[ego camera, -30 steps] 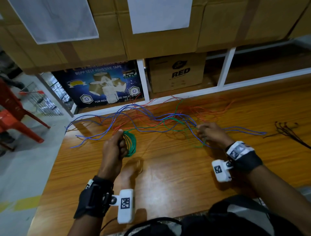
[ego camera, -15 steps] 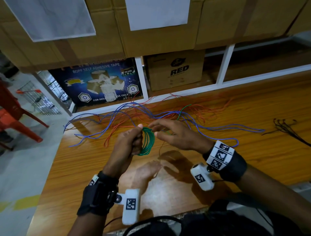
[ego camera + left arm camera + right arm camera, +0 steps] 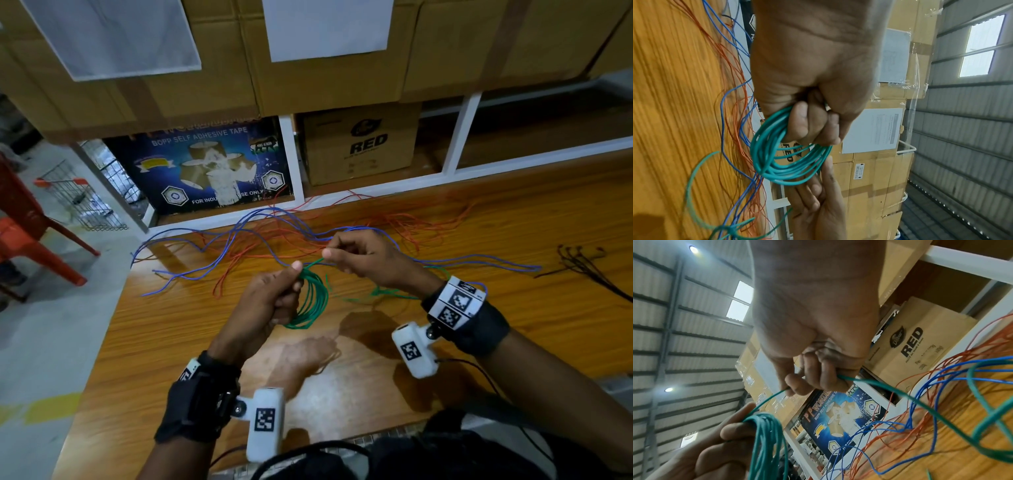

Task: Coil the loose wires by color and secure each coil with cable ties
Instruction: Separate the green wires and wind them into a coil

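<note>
Above the near half of the wooden table [image 3: 513, 342], the left hand [image 3: 263, 301] is raised with fingers and thumb curled round a green wire coil [image 3: 313, 301] of several loops, which hangs clear of the surface. Just right of it, the right hand [image 3: 370, 260] pinches the green wire strand [image 3: 900, 394] leading from the coil, the strand running on past the hand to the tabletop; behind both hands, loose blue wires [image 3: 219, 246] and red wires [image 3: 411, 222] lie tangled on the table, and black cable ties [image 3: 582, 263] lie well apart at far right
</note>
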`<state>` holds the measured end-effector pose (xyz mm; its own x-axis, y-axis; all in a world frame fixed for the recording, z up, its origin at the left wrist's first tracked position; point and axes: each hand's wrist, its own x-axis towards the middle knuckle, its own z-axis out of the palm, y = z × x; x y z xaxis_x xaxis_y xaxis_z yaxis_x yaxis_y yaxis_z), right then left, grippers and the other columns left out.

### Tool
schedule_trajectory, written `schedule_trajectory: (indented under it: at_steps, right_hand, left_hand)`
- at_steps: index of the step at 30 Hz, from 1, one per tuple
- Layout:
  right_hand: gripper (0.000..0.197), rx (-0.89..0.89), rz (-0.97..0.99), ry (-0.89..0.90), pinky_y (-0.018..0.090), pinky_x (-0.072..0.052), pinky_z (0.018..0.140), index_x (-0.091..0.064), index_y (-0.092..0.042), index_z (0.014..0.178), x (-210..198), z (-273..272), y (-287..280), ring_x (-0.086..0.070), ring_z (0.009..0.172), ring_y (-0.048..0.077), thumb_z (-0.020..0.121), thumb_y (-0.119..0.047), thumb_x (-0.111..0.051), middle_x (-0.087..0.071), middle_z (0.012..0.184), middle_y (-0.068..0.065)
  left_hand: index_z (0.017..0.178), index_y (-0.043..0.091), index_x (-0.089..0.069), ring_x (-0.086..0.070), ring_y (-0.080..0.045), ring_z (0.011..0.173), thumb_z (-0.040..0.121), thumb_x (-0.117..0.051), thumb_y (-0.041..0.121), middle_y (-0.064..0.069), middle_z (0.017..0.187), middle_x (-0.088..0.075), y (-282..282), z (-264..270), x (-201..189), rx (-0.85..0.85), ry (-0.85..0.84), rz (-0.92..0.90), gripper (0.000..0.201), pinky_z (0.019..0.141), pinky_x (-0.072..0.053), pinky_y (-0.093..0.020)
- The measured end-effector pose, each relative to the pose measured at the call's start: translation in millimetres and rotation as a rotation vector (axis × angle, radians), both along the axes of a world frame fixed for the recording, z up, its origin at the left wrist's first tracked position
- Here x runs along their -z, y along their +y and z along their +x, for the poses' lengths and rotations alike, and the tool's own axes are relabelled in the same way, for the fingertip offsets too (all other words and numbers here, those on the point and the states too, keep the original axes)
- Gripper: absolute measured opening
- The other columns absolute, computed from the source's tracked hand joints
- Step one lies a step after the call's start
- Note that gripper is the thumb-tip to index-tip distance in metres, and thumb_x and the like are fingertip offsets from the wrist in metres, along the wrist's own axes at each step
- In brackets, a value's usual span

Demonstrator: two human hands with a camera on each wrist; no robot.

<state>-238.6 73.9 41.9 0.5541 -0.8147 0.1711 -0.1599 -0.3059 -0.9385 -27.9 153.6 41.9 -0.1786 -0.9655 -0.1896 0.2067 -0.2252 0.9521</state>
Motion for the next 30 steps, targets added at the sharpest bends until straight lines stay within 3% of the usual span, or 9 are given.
schedule_trajectory:
  at_steps: [4,6,9,14,17,21,25,28,30]
  right_hand:
    - [0.017,0.045,0.043,-0.025,0.013,-0.032,0.050,-0.069,-0.002,0.082,-0.2,-15.2,-0.9,-0.040,0.050,-0.001,0.097,-0.010,-0.069,-0.051,0.058,-0.011]
    - [0.015,0.076,0.075,-0.063,0.017,-0.029,0.049,-0.075,0.001,0.088,4.2,-28.8,-3.9,-0.037,0.051,0.004,0.094,-0.013,-0.071,-0.049,0.058,-0.009]
    - [0.018,0.112,0.118,-0.097,0.026,-0.025,0.048,-0.079,-0.003,0.099,9.0,-46.0,-7.5,-0.033,0.054,0.013,0.092,-0.019,-0.074,-0.046,0.061,0.002]
    - [0.011,0.156,0.066,-0.010,0.024,-0.029,0.048,-0.081,-0.010,0.095,10.3,-68.3,-9.6,-0.038,0.055,0.015,0.090,-0.018,-0.076,-0.050,0.062,0.011]
    - [0.013,0.179,0.060,0.024,0.026,-0.038,0.051,-0.081,-0.016,0.102,15.3,-78.5,-11.0,-0.050,0.061,0.018,0.092,-0.020,-0.074,-0.064,0.068,0.011]
    - [0.013,0.183,-0.067,0.129,0.019,-0.042,0.055,-0.081,-0.010,0.104,20.6,-70.6,-3.9,-0.059,0.057,0.003,0.094,-0.013,-0.073,-0.072,0.068,0.003]
    - [0.020,-0.068,-0.289,0.478,0.020,-0.037,0.060,-0.074,-0.010,0.086,15.9,-48.2,12.2,-0.055,0.062,0.001,0.100,-0.022,-0.066,-0.064,0.067,0.001]
    - [0.020,-0.173,-0.388,0.580,0.027,-0.030,0.062,-0.066,-0.020,0.083,4.4,-29.9,28.3,-0.046,0.067,0.005,0.101,-0.028,-0.063,-0.054,0.068,-0.008]
    - [0.020,-0.225,-0.400,0.581,0.029,-0.031,0.062,-0.065,-0.019,0.084,-7.9,-19.3,39.0,-0.046,0.065,0.006,0.102,-0.028,-0.062,-0.053,0.066,-0.007]
  left_hand:
    - [0.070,0.019,-0.046,-0.012,-0.002,0.037,0.098,-0.050,0.037,0.010,0.050,-0.019,-2.7,6.7,-4.9,-0.091,0.287,0.098,0.033,0.040,-0.006,-0.021]
    - [0.070,0.019,-0.045,-0.007,-0.004,0.037,0.100,-0.046,0.036,0.011,0.046,-0.022,-6.6,14.9,-7.6,-0.160,0.418,0.123,0.035,0.036,-0.009,-0.019]
    - [0.068,0.020,-0.046,-0.003,-0.009,0.041,0.102,-0.045,0.036,0.011,0.044,-0.024,-10.5,24.8,-9.0,-0.231,0.488,0.113,0.037,0.035,-0.012,-0.018]
    - [0.069,0.021,-0.045,-0.004,-0.011,0.040,0.103,-0.042,0.038,0.008,0.042,-0.026,-16.2,42.2,-9.3,-0.322,0.593,0.095,0.039,0.033,-0.014,-0.018]
    - [0.073,0.021,-0.042,-0.005,-0.012,0.041,0.105,-0.040,0.039,0.007,0.041,-0.027,-18.2,49.4,-7.4,-0.373,0.598,0.071,0.037,0.033,-0.015,-0.019]
    - [0.077,0.021,-0.042,-0.015,-0.008,0.034,0.107,-0.037,0.042,0.008,0.045,-0.027,-20.5,45.6,-1.5,-0.427,0.559,0.014,0.037,0.034,-0.019,-0.017]
    - [0.080,0.020,-0.042,-0.022,-0.003,0.034,0.107,-0.035,0.043,0.010,0.051,-0.027,-22.5,35.6,5.4,-0.439,0.468,-0.039,0.037,0.036,-0.019,-0.016]
    - [0.081,0.020,-0.041,-0.021,-0.001,0.037,0.107,-0.034,0.043,0.011,0.054,-0.027,-22.0,25.1,6.6,-0.413,0.405,-0.072,0.035,0.040,-0.017,-0.017]
    - [0.081,0.020,-0.040,-0.021,-0.001,0.039,0.107,-0.034,0.042,0.010,0.056,-0.027,-20.6,20.4,6.7,-0.397,0.370,-0.096,0.035,0.044,-0.014,-0.020]
